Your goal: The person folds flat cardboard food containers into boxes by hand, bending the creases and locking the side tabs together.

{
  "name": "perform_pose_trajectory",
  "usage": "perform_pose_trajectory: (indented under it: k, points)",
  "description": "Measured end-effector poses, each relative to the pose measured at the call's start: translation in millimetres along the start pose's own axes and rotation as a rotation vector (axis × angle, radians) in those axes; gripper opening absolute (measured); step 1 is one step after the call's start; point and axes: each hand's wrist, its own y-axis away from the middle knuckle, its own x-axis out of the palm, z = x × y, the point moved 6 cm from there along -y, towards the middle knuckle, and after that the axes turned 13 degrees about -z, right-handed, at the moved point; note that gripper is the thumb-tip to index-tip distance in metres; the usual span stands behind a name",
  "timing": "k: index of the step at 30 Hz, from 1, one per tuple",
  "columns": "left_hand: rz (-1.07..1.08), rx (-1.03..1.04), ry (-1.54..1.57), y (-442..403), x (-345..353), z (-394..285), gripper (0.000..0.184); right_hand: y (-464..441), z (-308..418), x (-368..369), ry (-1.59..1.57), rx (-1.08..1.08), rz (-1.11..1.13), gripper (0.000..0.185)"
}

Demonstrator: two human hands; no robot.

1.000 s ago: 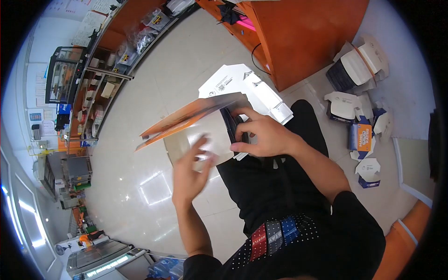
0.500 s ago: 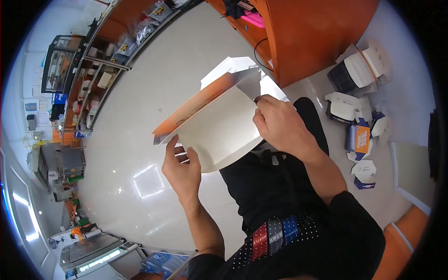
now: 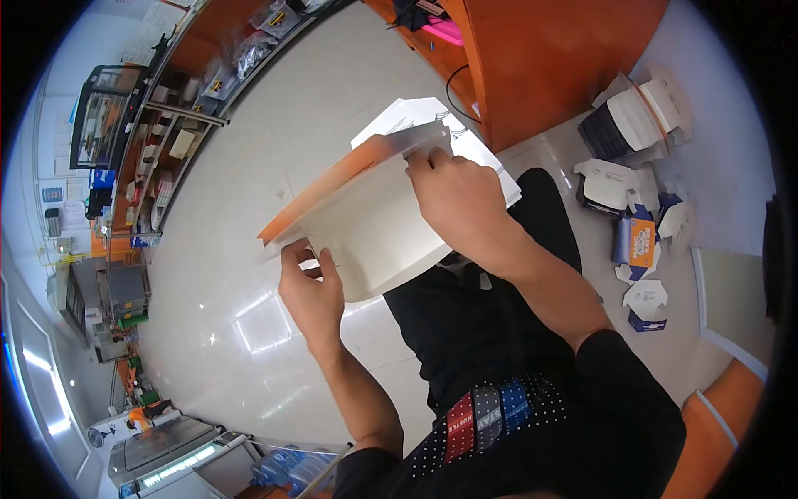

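Between my hands is a partly folded cardboard food box (image 3: pixel 374 233), cream white inside, with an orange printed side panel standing up along its far edge. My left hand (image 3: pixel 312 287) pinches the near-left corner, thumb inside and fingers behind the end flap. At the opposite end, my right hand (image 3: pixel 457 200) has its fingers curled over the upper corner, by the grey-edged flap. Part of that corner is hidden by the right hand. Behind the box lies a stack of flat white card blanks (image 3: pixel 485 154), partly covered by it.
Several folded small boxes lie on the floor at the right, among them an orange and blue box (image 3: pixel 640 243). A strapped bundle of blanks (image 3: pixel 636 121) leans by the wall. An orange cabinet (image 3: pixel 549 75) stands ahead; a shelf rack (image 3: pixel 187 108) runs along the left.
My right hand has moved left and up along the box's end to its upper corner, fingers now curled over it. The orange panel tilts further inward, and the box has shifted slightly left.
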Motion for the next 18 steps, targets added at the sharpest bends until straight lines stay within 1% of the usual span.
perform_pose_trajectory:
  k: [3,6,8,11,14,18]
  points:
    - [-0.024,0.022,-0.048,0,-2,-1,0.032,-4,6,4,0.073,-0.073,-0.031,0.012]
    - [-0.014,0.039,-0.052,0,-1,0,0.034,-12,4,10,0.052,-0.067,0.071,0.009]
    - [-0.006,0.046,-0.031,-1,-2,0,0.035,-11,2,13,0.053,-0.07,0.05,0.007]
    - [0.012,0.064,-0.04,-3,1,4,0.037,-10,0,19,0.061,-0.072,0.038,0.007]
    - [0.047,0.074,-0.115,-7,4,2,0.038,-11,0,18,0.04,-0.073,0.046,0.008]
    - [0.071,0.022,-0.14,-9,5,1,0.04,-13,0,19,0.038,-0.054,0.113,0.01]
